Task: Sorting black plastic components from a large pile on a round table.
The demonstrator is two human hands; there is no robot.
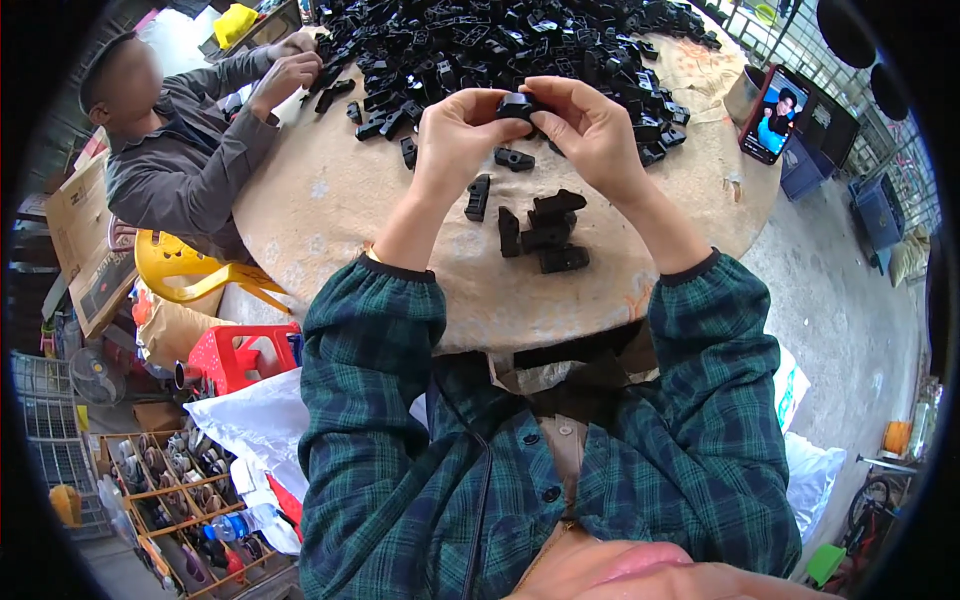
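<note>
One black part (pixel 516 106) is gripped by the fingertips of the left hand (pixel 460 135) and right hand (pixel 592 135); a heap of black parts (pixel 470 42) (loosely piled) lies beyond both.

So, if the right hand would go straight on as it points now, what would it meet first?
The right hand would first meet the black part it touches, then probably the left hand, though depth is unclear.
</note>
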